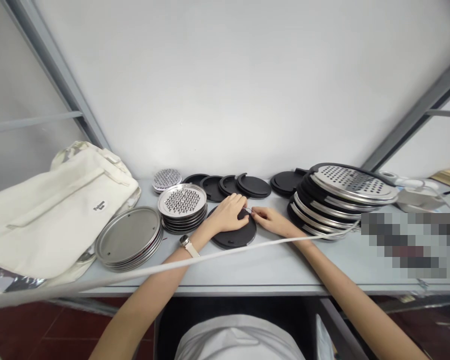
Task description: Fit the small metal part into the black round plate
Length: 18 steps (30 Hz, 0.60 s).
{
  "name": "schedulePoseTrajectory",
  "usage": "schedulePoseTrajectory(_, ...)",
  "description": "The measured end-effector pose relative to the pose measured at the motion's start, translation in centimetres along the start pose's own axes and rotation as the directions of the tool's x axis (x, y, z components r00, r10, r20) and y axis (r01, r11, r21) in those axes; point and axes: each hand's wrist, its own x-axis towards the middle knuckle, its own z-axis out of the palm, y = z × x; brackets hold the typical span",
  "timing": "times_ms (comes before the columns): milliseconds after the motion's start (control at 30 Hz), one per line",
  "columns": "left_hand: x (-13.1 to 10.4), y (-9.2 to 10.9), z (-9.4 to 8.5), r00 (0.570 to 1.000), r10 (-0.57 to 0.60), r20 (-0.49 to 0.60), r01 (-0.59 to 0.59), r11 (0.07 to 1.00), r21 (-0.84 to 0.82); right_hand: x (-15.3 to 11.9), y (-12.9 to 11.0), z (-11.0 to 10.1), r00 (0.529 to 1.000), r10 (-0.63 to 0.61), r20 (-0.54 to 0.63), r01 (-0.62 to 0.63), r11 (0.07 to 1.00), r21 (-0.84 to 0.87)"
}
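While your left hand (230, 212) lies over the disc (237, 237), its fingers curled toward the far right edge, your right hand (270, 220) meets it there with thumb and forefinger drawn together on a thin wire (249, 210). Your hands are close but not clasped; you seem to be pinching the wire with the right, while whether the left grips the disc or only presses on it, I cannot tell.

The disc lies flat on the table (281, 265), mostly under your left palm, its near edge bare toward you. The step in hand looks like fine work on that wire at the disc's edge, the left steadying and the right working. Whether the wire is joined to the disc is too small to make out.

What the next move calls for, I judge, is a firm left palm so that the disc cannot turn, and small, controlled motion from your right fingertips, since so thin a wire could easily slip. Mind the tall stack (354, 182) just beyond your right hand and the grater stack (183, 201) just left of your left; a wide sweep could knock either.
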Motion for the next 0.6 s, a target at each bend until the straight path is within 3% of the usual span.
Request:
schedulePoseTrajectory(200,-0.04,0.02,-0.13,0.997,-0.012,0.073,0.011,1.000,0.010,0.24,0.11,0.06,1.000,0.012,0.013,-0.012,1.000,0.023)
schedulePoseTrajectory(600,0.00,0.10,-0.23,0.997,-0.019,0.081,0.022,0.999,-0.036,0.10,0.58,0.20,0.999,-0.036,-0.033,0.039,0.996,0.079)
